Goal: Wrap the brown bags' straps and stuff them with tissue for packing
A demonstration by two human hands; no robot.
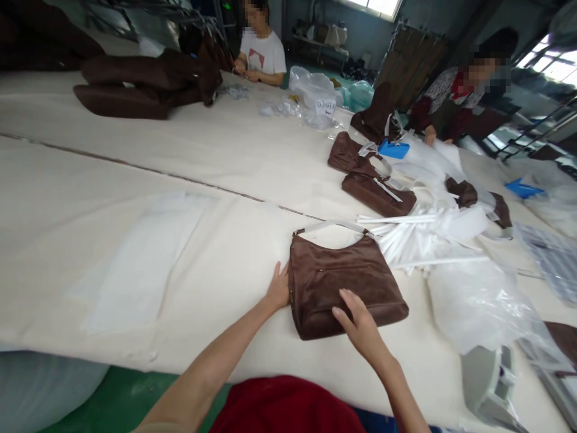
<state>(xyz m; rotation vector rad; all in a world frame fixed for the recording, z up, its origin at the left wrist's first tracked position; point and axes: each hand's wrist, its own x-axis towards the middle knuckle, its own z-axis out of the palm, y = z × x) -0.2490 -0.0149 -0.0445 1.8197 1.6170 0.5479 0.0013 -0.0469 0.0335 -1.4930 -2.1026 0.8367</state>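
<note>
A brown leather handbag [342, 270] lies flat on the cream-covered table [234, 246] in front of me. Its strap, wrapped in white, arches away at the top, and a short zipper runs across the panel facing up. Against the bag's left edge rests my left hand [278, 287], fingers stretched along the side and partly hidden by it. My right hand [357, 319] is over the lower middle of the bag, fingers apart with nothing in them; whether it touches the leather I cannot tell.
White paper sheets [139, 264] lie at left. To the right are white wrapped rolls [410, 237], a clear plastic bag [482, 300] and a grey tape dispenser [487, 379]. More brown handbags [378, 192] sit beyond. Two people [264, 51] work across the table.
</note>
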